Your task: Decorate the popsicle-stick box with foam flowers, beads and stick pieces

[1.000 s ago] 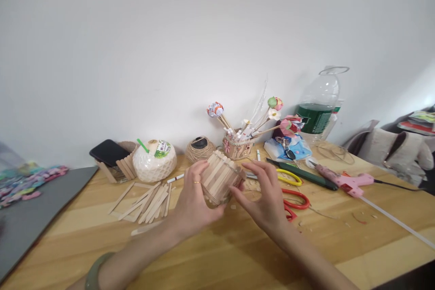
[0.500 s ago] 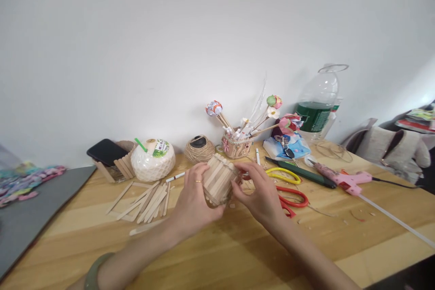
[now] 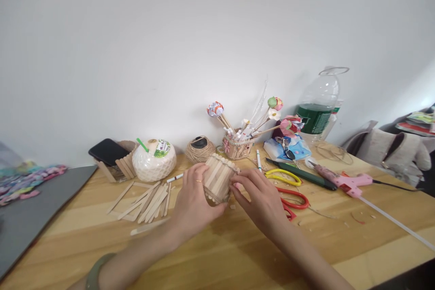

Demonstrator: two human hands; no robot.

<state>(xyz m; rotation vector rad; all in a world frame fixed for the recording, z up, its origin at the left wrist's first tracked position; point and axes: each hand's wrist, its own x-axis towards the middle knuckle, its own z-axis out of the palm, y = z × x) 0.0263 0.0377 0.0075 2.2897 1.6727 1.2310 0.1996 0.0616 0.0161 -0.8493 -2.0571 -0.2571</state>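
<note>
1. Specimen: stick-built piece (image 3: pixel 219 177), held in both hands above the wooden table (image 3: pixel 217 253), near the middle of the work area.
2. Build: flat, pale wooden sticks set side by side as a wall. Stick ends rounded, giving a scalloped upper edge. Tone varies slightly from stick to stick, light cream to light brown.
3. Binding: a thin cord-like band crosses the sticks just below the upper ends; a second band shows near the lower ends. Material too small to tell.
4. Attitude: tilted, upper edge sloping down toward the right. Inside and far side hidden.
5. Left hand (image 3: pixel 195 204): grasping the piece, fingers on its left side, thumb at its lower edge. Ring on one finger.
6. Right hand (image 3: pixel 263 199): fingertips drawn together at the right edge of the piece, pinching there. Cannot tell whether cord or wood lies between them.
7. Nearby, left: loose sticks (image 3: pixel 152 204) in an overlapping pile; white marker (image 3: pixel 175 178) just beside.
8. Behind: twine ball (image 3: pixel 200 150) and decorated basket (image 3: pixel 237 148) bearing paper flowers.
9. Right: yellow-handled scissors (image 3: pixel 283 177), red-handled scissors (image 3: pixel 295 199), pink glue gun (image 3: pixel 351 183), all on the table.
</note>
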